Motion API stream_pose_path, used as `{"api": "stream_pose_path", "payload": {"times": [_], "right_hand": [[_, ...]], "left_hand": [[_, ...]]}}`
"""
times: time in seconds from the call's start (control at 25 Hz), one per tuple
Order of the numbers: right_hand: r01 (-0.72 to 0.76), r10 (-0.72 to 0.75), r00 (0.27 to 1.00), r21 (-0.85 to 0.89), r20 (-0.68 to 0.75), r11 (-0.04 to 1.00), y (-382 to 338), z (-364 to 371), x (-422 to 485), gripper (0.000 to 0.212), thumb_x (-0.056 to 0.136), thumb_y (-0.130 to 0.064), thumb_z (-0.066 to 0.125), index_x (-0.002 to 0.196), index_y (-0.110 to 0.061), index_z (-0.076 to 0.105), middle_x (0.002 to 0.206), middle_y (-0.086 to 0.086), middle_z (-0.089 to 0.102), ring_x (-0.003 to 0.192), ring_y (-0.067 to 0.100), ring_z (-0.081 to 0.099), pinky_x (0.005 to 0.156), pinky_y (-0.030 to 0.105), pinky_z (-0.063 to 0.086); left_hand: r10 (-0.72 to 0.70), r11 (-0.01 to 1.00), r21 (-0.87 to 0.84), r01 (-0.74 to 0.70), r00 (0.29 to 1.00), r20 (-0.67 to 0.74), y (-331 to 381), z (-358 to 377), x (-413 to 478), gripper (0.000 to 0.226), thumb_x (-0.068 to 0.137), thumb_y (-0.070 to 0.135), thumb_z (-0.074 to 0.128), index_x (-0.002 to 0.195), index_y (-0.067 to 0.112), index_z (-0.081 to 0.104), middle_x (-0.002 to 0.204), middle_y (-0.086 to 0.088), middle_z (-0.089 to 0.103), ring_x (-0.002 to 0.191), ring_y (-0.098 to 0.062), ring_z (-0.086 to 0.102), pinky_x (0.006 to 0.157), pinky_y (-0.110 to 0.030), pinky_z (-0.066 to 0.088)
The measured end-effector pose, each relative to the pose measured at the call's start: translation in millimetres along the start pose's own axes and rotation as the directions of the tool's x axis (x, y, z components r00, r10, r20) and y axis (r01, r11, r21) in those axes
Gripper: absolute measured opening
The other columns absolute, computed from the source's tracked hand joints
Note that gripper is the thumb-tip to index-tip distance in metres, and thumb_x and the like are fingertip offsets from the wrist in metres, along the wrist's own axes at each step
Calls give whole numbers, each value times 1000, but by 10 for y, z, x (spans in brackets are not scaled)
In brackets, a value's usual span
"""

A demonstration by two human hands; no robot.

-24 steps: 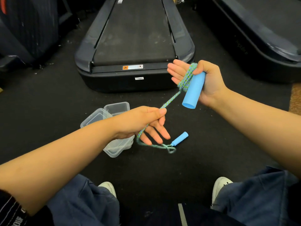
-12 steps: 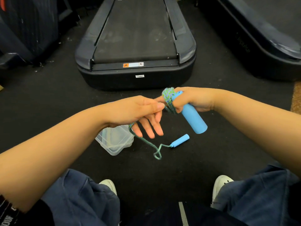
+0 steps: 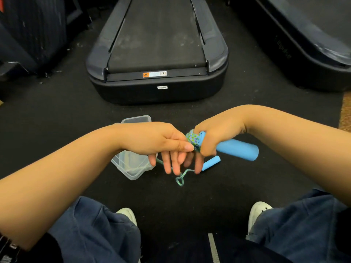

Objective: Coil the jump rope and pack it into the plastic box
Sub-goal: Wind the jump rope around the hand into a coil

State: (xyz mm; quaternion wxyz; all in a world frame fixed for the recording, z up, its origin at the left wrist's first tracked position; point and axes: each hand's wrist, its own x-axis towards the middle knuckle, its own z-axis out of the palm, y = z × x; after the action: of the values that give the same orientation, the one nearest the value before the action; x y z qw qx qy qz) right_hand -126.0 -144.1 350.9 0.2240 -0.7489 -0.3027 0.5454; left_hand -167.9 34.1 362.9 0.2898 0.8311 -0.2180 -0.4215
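My right hand (image 3: 214, 133) grips a thick blue jump rope handle (image 3: 237, 149), which points right, with green-blue rope coiled (image 3: 192, 138) around the fingers and the handle's end. My left hand (image 3: 163, 143) pinches the rope right against that coil, its other fingers spread downward. A short loose stretch of rope (image 3: 180, 180) hangs to the floor and ends at the second blue handle (image 3: 210, 163), which lies on the dark mat. The clear plastic box (image 3: 133, 166) sits on the floor under my left wrist, with its lid (image 3: 136, 119) just behind.
A black treadmill (image 3: 157, 59) stands straight ahead, with another machine (image 3: 303, 40) at the right and dark equipment (image 3: 28, 31) at the left. My knees in blue jeans and white shoes (image 3: 259, 211) frame the bottom of the view.
My right hand dropped from raised to low and turned the handle sideways. My left hand slid up the rope to meet the coil. The loose rope on the floor got shorter.
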Motion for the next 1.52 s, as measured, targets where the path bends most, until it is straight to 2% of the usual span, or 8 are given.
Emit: {"api": "stream_pose_path", "payload": {"times": [0.12,0.36,0.56,0.68,0.88,1.0,1.08,1.52], "right_hand": [[46,-48,985,11,169,999,-12,35,30,32,59,-23,54,84,-17,74,96,14,73,103,27,63,74,15,44],[251,-350,860,290,370,923,-51,54,-18,41,57,-13,47,90,3,63,71,6,73,71,16,66,78,18,47],[423,-708,700,748,89,512,-86,97,-19,48,47,-6,56,90,14,63,80,25,70,80,32,70,78,31,53],[486,-804,584,842,-113,234,-192,172,-53,43,55,-9,59,92,13,64,87,25,70,86,33,68,85,33,52],[723,-648,634,622,-423,301,-317,143,-158,52,44,-21,61,87,7,60,95,33,50,93,66,32,92,75,18],[698,-741,479,716,-470,-3,-365,56,-202,61,55,-10,44,110,12,56,106,28,63,103,45,54,101,52,37],[623,-702,474,766,-531,-159,-308,-3,-184,74,54,-3,43,127,13,44,119,30,57,114,39,52,108,45,32],[782,-410,551,621,-727,-49,277,-255,-51,94,46,-7,62,137,1,41,143,20,44,132,32,44,109,40,36]], "left_hand": [[12,998,62,-11,1000,-11,12,-22,-11,30,93,37,46,73,20,61,63,2,71,66,-12,68,54,-18,46],[188,981,-23,-194,968,-168,-15,-147,-59,31,91,27,49,64,16,60,54,-4,59,55,-10,61,61,-17,47],[341,910,-31,-414,789,-511,-32,-147,-2,26,94,16,44,72,14,58,60,6,56,57,1,54,59,-10,43],[308,906,-83,-414,782,-542,-5,-62,-20,38,95,0,39,62,13,54,49,4,53,44,5,50,52,-6,40],[323,899,-107,-425,807,-495,-117,96,134,31,96,15,40,72,13,59,64,6,69,62,-8,66,68,-29,56],[251,853,-320,-412,862,-440,-101,160,231,30,100,15,34,85,11,59,72,3,75,66,-11,71,63,-19,56],[210,828,-416,-375,897,-389,-84,197,251,31,100,18,33,85,12,59,76,2,75,68,-12,72,61,-16,54],[142,841,-490,-230,967,-210,-57,297,272,33,100,22,34,83,13,60,81,-2,74,72,-13,72,64,-18,55]]}}
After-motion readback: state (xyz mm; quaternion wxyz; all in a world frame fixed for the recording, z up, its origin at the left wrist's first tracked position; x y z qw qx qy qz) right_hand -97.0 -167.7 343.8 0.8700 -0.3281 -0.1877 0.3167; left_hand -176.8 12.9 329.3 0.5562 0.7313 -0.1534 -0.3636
